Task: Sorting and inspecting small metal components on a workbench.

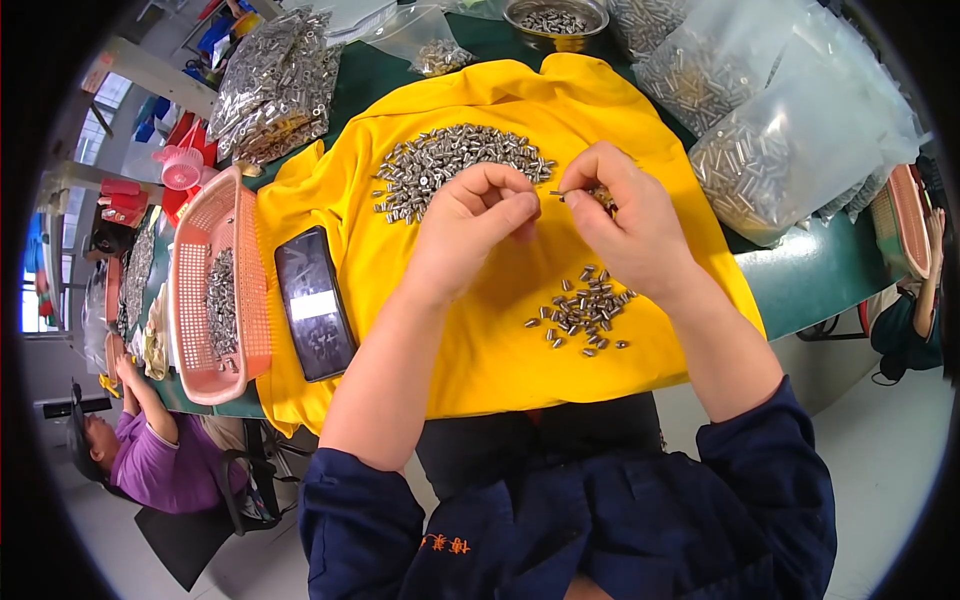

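Both forearms extend forward over the yellow cloth (480, 350), converging toward the hands. The right hand (635, 220) has thumb and forefinger clamped on a small metal part (556, 193), just beside the larger pile (450, 165). The left hand (475, 225) is curled, thumb near forefinger; whether its fingertips meet or grip anything cannot be told.

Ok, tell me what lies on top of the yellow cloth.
On the yellow cloth lie a large metal-part heap, a smaller heap and a dark phone. Whatever lies directly behind the left hand and right hand is covered.
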